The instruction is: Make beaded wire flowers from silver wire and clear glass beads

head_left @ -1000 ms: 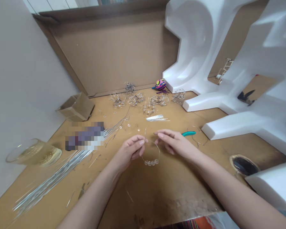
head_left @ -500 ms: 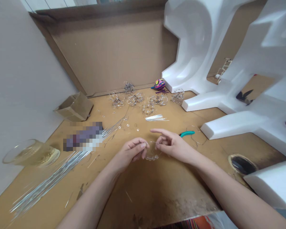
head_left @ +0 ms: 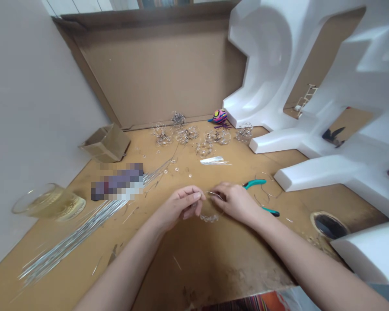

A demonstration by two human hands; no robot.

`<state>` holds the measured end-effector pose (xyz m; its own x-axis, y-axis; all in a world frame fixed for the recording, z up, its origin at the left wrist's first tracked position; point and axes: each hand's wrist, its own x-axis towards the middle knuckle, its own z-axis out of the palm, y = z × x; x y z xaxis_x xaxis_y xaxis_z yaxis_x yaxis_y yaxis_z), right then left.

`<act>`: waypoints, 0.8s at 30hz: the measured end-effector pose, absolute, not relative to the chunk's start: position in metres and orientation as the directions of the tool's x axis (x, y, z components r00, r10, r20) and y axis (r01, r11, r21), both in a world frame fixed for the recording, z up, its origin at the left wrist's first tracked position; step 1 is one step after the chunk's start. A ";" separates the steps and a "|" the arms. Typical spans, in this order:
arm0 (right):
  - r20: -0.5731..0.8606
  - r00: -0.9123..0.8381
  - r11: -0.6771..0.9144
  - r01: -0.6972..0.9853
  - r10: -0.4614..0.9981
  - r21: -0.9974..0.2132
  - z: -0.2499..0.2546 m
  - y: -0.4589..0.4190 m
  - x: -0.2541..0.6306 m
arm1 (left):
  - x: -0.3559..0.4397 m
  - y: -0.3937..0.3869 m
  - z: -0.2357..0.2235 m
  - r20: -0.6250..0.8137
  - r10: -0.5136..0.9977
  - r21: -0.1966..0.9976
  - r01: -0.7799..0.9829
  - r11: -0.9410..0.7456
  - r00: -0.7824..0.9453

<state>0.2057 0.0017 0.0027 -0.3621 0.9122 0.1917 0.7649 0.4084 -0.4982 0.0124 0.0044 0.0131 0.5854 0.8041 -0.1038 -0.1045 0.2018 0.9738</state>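
In the middle of the head view, a thin wire loop strung with clear beads (head_left: 209, 218) hangs between my hands. My left hand (head_left: 184, 203) pinches one side of it between thumb and fingertips. On the other side, my right hand (head_left: 231, 199) has its fingers bent around the wire, palm down; its fingertips are partly hidden. A wire end sticks out leftward between the two hands. Green-handled pliers (head_left: 256, 183) lie beside and partly under my right hand, their jaws covered by it.
Several beaded wire pieces (head_left: 186, 134) stand at the back, near a colourful ball-shaped object (head_left: 219, 115). Cut wires (head_left: 214, 160), loose beads (head_left: 176, 169) and a long wire bundle (head_left: 74, 239) lie about. A glass (head_left: 48, 203) and cardboard box (head_left: 106, 142) stand left; white moulded structure (head_left: 307, 170) right.
My right hand has turned palm down, and its raised index finger has folded in. The lower pliers handle now shows. My left hand keeps its pinch; the view has shifted slightly.
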 end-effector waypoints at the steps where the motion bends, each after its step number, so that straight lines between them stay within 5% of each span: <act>1: 0.190 -0.375 0.421 0.821 0.907 -0.387 0.001 0.001 0.202 | 0.014 0.004 0.012 -0.105 0.799 0.975 -0.098 0.202 0.592; 6: 0.112 -0.433 0.441 0.895 0.894 -0.064 0.000 -0.001 0.186 | 0.017 0.003 0.011 -0.119 0.790 0.971 -0.094 0.218 0.602; 24: -0.097 -0.492 0.498 0.866 0.865 0.045 0.028 -0.023 0.181 | -0.004 0.013 0.012 -0.147 0.701 0.900 -0.199 0.387 0.698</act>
<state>0.1809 -0.0231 0.0280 -0.4920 0.8652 -0.0968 0.8662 0.4976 0.0454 -0.0036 0.0133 0.0118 0.6983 0.7006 -0.1471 -0.1985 0.3870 0.9005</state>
